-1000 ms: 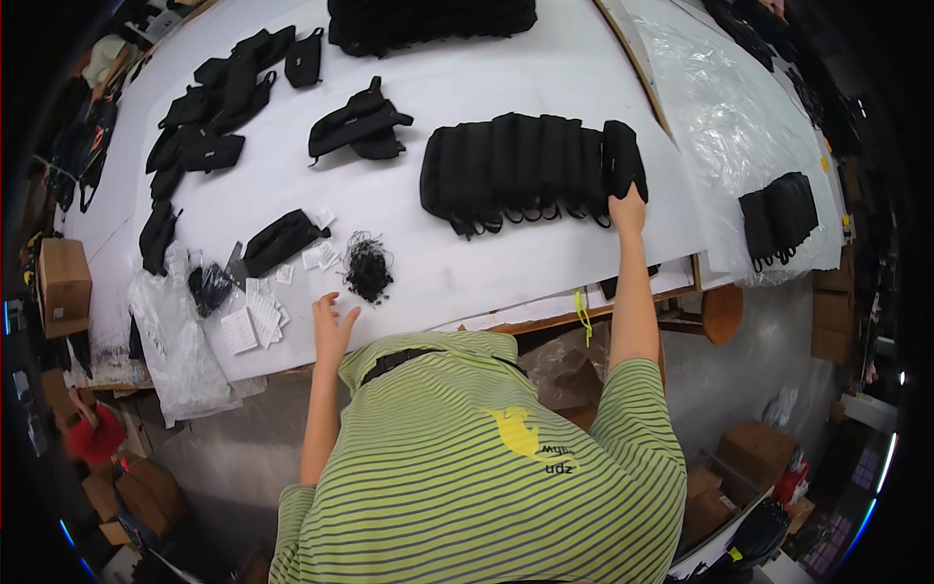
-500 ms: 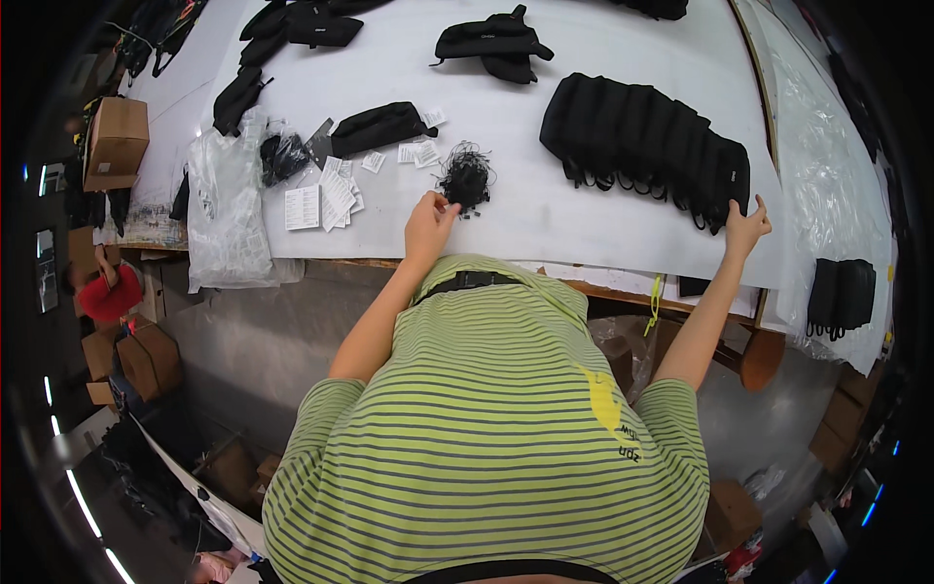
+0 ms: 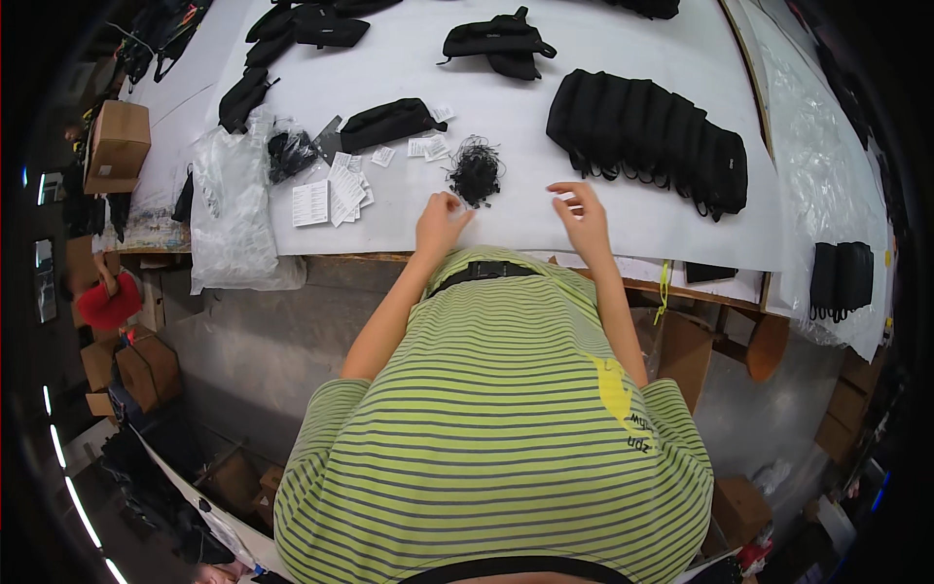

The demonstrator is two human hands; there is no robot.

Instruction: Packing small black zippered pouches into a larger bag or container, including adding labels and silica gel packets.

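At the front edge of the white-covered table, my left hand (image 3: 443,224) rests with its fingers curled together. Whatever may be between them is too small to make out. Just beyond its fingertips lies a tangled heap of thin black strings (image 3: 475,173). My right hand (image 3: 586,222) hovers over the tabletop to the right of the heap, its fingers apart and holding nothing. Past it, a row of black fabric pouches (image 3: 647,136) leans overlapped, with small loops along the near side. White printed tags (image 3: 345,190) lie fanned out left of my left hand.
A single black pouch (image 3: 394,123) lies behind the tags. Clear plastic bags (image 3: 233,214) drape over the table edge at left. More black pouches (image 3: 496,44) lie farther back. Plastic sheeting (image 3: 827,175) and another black stack (image 3: 842,277) are at right.
My right hand has left the near end of the pouch row and swung left toward the string heap. My left hand has shifted slightly, staying beside the heap with fingers curled.
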